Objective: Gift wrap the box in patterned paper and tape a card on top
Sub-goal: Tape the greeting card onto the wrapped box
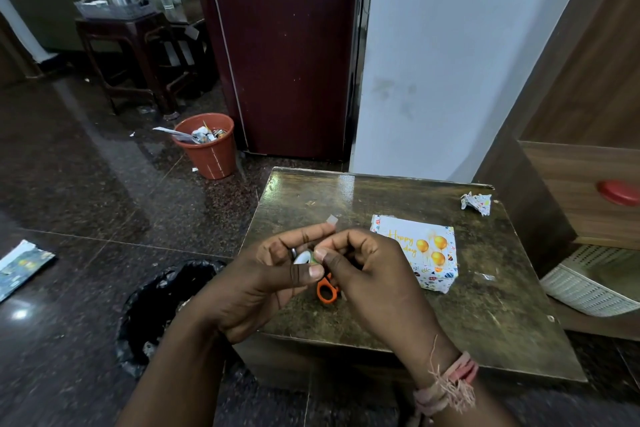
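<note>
between the fingers of both hands, clamped on the tape roll, a light, sticky strip stands; pinch its free end.

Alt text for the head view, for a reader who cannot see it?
Two hands hold a small tape roll above a dark table; the left hand grips the roll, a cut piece of tape on a fingertip, while the right hand pinches at it. A wrapped box topped by a birthday card sits beside orange-handled scissors.

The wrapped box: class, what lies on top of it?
A Happy Birthday card with gold balloons lies on the wrapped box; the right hand covers the card's left edge.
</note>
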`<control>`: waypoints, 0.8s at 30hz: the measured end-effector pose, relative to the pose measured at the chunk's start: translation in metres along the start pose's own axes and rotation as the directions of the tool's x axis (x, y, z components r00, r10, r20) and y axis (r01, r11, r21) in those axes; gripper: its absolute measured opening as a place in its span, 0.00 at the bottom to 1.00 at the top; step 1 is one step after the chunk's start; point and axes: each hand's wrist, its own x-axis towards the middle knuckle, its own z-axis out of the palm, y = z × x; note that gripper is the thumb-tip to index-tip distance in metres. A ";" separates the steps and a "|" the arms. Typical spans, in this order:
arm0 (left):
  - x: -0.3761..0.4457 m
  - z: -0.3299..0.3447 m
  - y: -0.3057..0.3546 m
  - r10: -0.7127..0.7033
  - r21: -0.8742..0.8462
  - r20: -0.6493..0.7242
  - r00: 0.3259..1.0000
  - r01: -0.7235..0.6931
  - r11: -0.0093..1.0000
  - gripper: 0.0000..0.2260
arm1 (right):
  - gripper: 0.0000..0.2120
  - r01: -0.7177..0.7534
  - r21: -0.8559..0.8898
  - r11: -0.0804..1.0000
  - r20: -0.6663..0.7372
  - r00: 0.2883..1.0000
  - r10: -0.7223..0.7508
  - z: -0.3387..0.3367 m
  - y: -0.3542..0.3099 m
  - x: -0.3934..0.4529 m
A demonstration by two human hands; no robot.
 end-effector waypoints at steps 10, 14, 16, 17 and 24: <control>0.004 -0.002 -0.001 0.045 0.008 -0.133 0.990 -0.044 0.999 0.25 | 0.06 -0.018 0.100 0.995 -0.026 0.999 0.020 0.002 -0.001 0.001; 0.008 -0.001 -0.002 0.093 -0.029 -0.142 0.985 -0.098 0.995 0.25 | 0.07 -0.129 0.291 0.948 -0.022 0.990 0.142 0.006 -0.002 0.001; 0.010 0.001 -0.004 0.115 -0.055 -0.158 0.981 -0.125 0.991 0.25 | 0.08 -0.191 0.382 0.904 -0.016 0.977 0.213 0.012 0.000 0.000; 0.011 0.002 -0.004 0.121 -0.056 -0.159 0.980 -0.131 0.990 0.25 | 0.09 -0.209 0.425 0.881 -0.010 0.972 0.235 0.015 0.001 -0.001; 0.007 -0.006 -0.002 0.097 0.102 -0.241 0.966 -0.074 0.992 0.26 | 0.16 -0.222 0.427 0.876 -0.054 0.961 0.270 0.010 0.007 0.001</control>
